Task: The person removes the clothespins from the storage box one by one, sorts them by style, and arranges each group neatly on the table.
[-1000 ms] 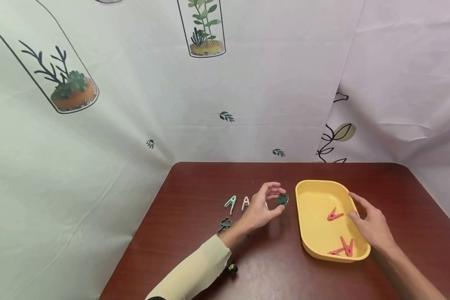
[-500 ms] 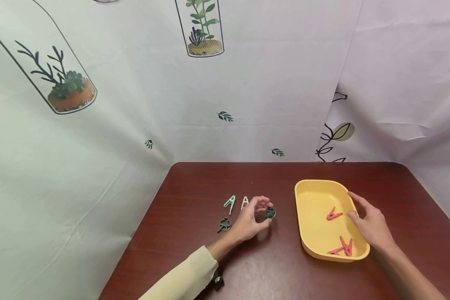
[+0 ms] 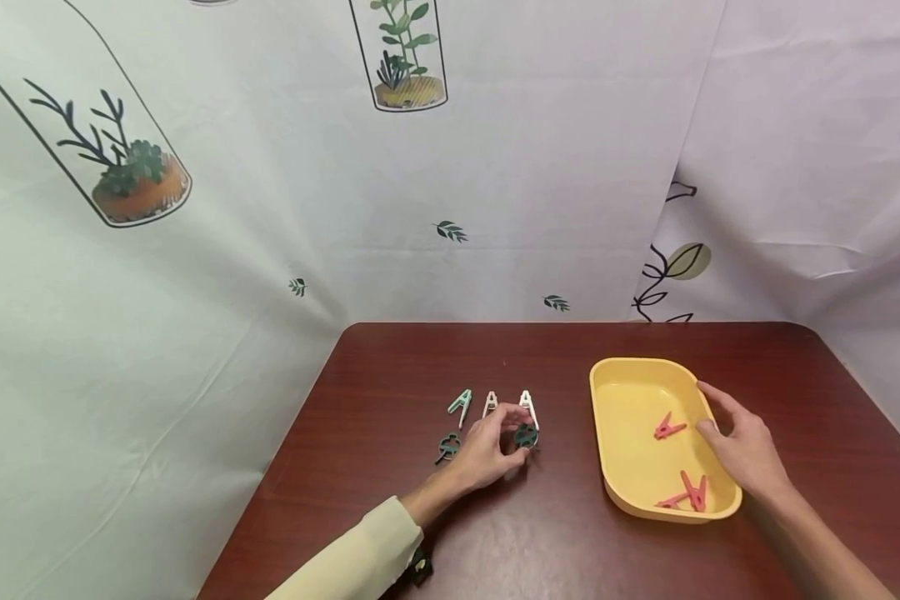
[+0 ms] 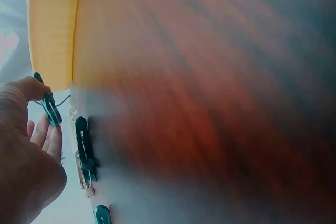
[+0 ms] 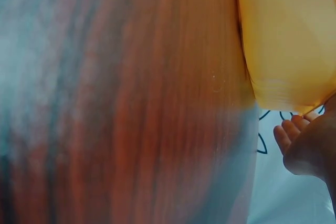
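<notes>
Near the table's middle in the head view, my left hand (image 3: 487, 450) pinches a dark green round-jawed clip (image 3: 526, 436) between thumb and fingers, just in front of a white clip (image 3: 527, 402). The same green clip (image 4: 51, 109) shows in the left wrist view, held near the table edge. My right hand (image 3: 742, 450) grips the right rim of a yellow tray (image 3: 607, 462), thumb over the rim and fingers along the outer side. Three red clips lie inside, one (image 3: 669, 427) in the middle and two (image 3: 694, 492) together at the near end.
Left of my left hand lie a mint clip (image 3: 461, 406), a pale clip (image 3: 491, 403) and another dark green clip (image 3: 450, 447). The left wrist view shows a green clip (image 4: 84, 142) on the table. A white printed cloth (image 3: 540, 167) hangs behind the brown table (image 3: 570, 533).
My left hand has moved left and nearer, away from the tray, carrying the green clip down towards the row of clips. The white clip beside it has come into sight. My right hand stays on the tray.
</notes>
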`<control>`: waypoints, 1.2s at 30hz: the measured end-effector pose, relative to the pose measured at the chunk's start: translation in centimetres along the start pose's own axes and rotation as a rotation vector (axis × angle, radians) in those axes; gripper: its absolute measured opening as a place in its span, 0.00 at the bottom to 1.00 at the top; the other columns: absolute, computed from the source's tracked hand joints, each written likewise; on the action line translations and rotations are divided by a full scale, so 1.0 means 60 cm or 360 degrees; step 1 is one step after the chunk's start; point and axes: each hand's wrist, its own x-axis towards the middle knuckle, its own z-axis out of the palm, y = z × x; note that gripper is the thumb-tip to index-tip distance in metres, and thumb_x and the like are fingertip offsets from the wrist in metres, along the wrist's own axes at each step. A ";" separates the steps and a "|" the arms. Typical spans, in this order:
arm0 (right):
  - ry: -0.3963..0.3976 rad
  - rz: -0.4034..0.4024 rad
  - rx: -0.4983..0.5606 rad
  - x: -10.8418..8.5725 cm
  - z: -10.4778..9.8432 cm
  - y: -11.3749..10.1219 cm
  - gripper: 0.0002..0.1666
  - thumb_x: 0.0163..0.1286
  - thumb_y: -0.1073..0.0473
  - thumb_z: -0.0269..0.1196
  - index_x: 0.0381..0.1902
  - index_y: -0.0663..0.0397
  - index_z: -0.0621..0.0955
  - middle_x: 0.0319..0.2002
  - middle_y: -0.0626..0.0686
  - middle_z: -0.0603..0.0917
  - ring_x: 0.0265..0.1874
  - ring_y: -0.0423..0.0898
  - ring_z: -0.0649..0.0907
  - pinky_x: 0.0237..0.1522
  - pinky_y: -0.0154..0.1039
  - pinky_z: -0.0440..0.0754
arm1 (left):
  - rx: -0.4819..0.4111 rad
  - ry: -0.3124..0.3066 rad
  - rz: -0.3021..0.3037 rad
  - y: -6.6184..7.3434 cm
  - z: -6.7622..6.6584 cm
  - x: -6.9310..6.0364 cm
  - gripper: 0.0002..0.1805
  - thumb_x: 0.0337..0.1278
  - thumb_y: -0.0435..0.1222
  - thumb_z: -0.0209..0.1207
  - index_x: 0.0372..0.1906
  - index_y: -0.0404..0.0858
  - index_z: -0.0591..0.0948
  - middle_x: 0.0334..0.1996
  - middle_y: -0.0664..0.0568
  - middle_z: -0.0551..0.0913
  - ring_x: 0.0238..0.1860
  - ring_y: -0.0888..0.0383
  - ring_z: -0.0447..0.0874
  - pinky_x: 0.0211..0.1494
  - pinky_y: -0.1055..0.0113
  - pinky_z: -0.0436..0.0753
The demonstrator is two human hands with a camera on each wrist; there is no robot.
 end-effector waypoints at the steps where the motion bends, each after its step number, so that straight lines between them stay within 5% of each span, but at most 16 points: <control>1: -0.0002 0.0003 -0.0001 0.000 0.000 0.000 0.34 0.78 0.67 0.61 0.78 0.67 0.67 0.58 0.80 0.79 0.30 0.38 0.85 0.25 0.31 0.84 | 0.0026 -0.0015 -0.0004 0.000 -0.001 0.000 0.30 0.54 0.20 0.70 0.62 0.28 0.74 0.56 0.40 0.85 0.60 0.49 0.85 0.65 0.65 0.82; 8: -0.0005 0.0022 0.0006 -0.001 0.000 -0.001 0.34 0.78 0.67 0.60 0.78 0.66 0.67 0.58 0.80 0.79 0.28 0.42 0.85 0.23 0.33 0.84 | 0.0237 -0.0132 -0.0058 0.003 -0.002 -0.002 0.29 0.53 0.23 0.71 0.61 0.34 0.76 0.55 0.46 0.86 0.58 0.57 0.85 0.64 0.71 0.80; 18: -0.0007 0.0017 0.0021 -0.001 0.000 0.000 0.34 0.78 0.67 0.60 0.79 0.66 0.67 0.57 0.80 0.79 0.29 0.39 0.85 0.24 0.33 0.85 | 0.0350 -0.0192 -0.0098 0.006 -0.003 -0.007 0.29 0.55 0.26 0.73 0.62 0.37 0.77 0.57 0.50 0.85 0.55 0.60 0.85 0.63 0.70 0.81; 36: 0.0008 0.0002 -0.0001 -0.002 0.000 -0.002 0.34 0.78 0.68 0.60 0.78 0.67 0.67 0.55 0.80 0.79 0.24 0.42 0.84 0.21 0.34 0.83 | 0.0235 -0.0173 -0.0085 -0.002 -0.002 -0.006 0.28 0.55 0.24 0.72 0.61 0.35 0.77 0.56 0.47 0.87 0.57 0.57 0.86 0.64 0.70 0.81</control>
